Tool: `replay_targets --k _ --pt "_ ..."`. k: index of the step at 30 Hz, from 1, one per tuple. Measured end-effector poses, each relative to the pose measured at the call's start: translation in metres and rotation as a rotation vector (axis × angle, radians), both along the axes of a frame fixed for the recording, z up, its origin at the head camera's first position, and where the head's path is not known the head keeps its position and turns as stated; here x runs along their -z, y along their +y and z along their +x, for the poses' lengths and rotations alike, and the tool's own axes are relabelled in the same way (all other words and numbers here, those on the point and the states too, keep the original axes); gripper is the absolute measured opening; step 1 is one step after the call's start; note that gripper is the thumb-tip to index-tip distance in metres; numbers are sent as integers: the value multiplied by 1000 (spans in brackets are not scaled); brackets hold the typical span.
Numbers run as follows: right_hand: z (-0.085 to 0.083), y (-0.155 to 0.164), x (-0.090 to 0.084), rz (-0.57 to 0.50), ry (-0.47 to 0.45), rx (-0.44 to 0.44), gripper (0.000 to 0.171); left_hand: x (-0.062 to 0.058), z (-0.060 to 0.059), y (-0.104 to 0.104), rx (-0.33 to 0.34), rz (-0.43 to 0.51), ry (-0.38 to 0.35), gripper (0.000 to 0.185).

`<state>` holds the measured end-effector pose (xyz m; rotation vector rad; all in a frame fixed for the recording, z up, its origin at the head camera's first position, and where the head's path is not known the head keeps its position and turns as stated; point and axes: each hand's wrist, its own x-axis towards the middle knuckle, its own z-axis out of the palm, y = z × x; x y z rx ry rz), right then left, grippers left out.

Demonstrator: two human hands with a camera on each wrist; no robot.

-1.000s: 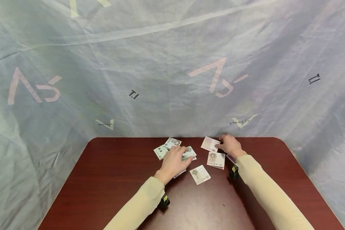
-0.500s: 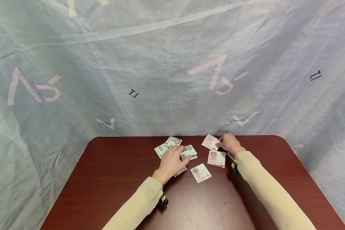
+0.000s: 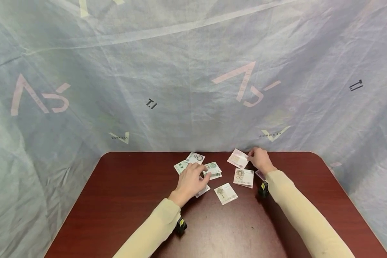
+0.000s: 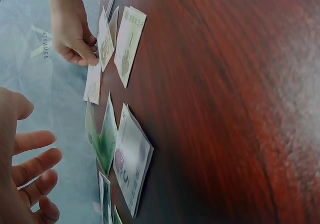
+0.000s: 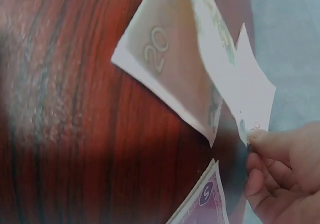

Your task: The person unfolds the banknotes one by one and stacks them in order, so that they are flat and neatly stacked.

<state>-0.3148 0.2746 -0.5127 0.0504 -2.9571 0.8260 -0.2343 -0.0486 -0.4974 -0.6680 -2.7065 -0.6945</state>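
Note:
My right hand [image 3: 259, 159] pinches the right corner of a pink folded banknote [image 3: 238, 158] between thumb and fingers near the table's back edge. In the right wrist view, the pink note [image 5: 255, 86] stands behind a half-open folded 20 banknote [image 5: 165, 48], whose upper flap reaches the thumb. A purple folded banknote [image 5: 207, 199] lies below the hand. My left hand [image 3: 190, 181] hovers with fingers loosely bent and spread, holding nothing. Nearest it are a green folded banknote [image 3: 213, 168] and a 5 banknote [image 4: 131, 164], partly hidden by the hand in the head view.
Another green banknote [image 3: 181, 166] and a 10 banknote [image 3: 195, 157] overlap beyond my left hand. A 1 banknote [image 3: 226, 194] lies between my arms. The dark red table [image 3: 122, 200] ends at a hanging grey cloth [image 3: 187, 89].
The pink banknote has turned slightly clockwise and shifted a little away, with my right hand at its right corner. My left hand has drifted slightly left, still holding nothing.

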Motion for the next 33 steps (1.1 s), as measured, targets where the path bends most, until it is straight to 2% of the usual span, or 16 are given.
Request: replay_targets --k 3,8,16,22,25,33 --pt "-1 4 -3 -34 34 -1 12 -3 -2 0 0 1 3 27" --pt "7 5 -14 -86 58 -2 11 -2 -1 0 -3 -8 -2 28" --pt "25 1 -37 -281 34 29 17 -3 1 1 4 18 -20 21" --pt "41 -4 -52 -461 -35 55 26 -7 1 4 66 9 -38 22" --pt "50 -9 -59 -552 -66 45 30 -7 3 6 76 18 -44 21" --pt "74 -23 -70 -683 -146 45 35 -5 17 19 90 56 -75 24"
